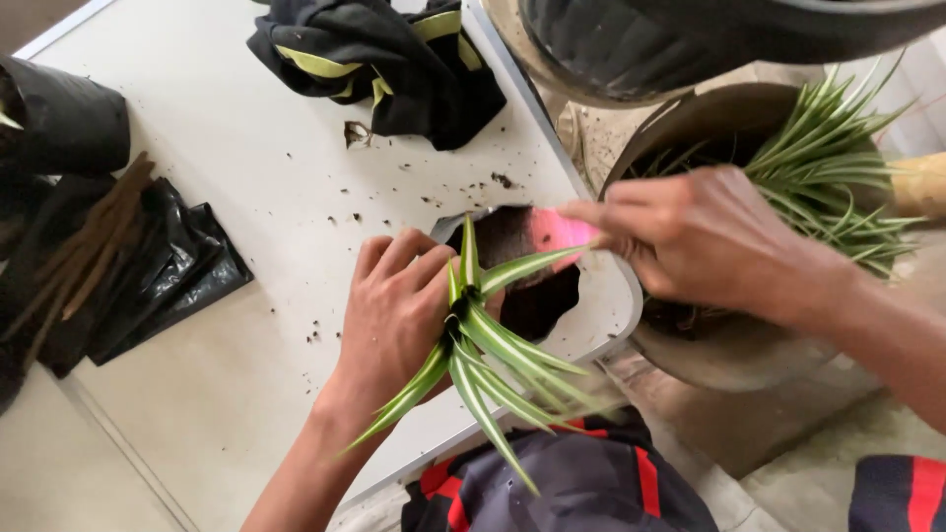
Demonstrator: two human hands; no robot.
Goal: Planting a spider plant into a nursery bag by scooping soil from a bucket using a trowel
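Black plastic grow bags lie crumpled at the left edge of the white table, partly cut off. At centre, the left hand grips a striped spider plant over a dark bag of soil. Right of it, the right hand pinches a pink scoop, its blade mostly hidden

No packages, labels, signs or screens.
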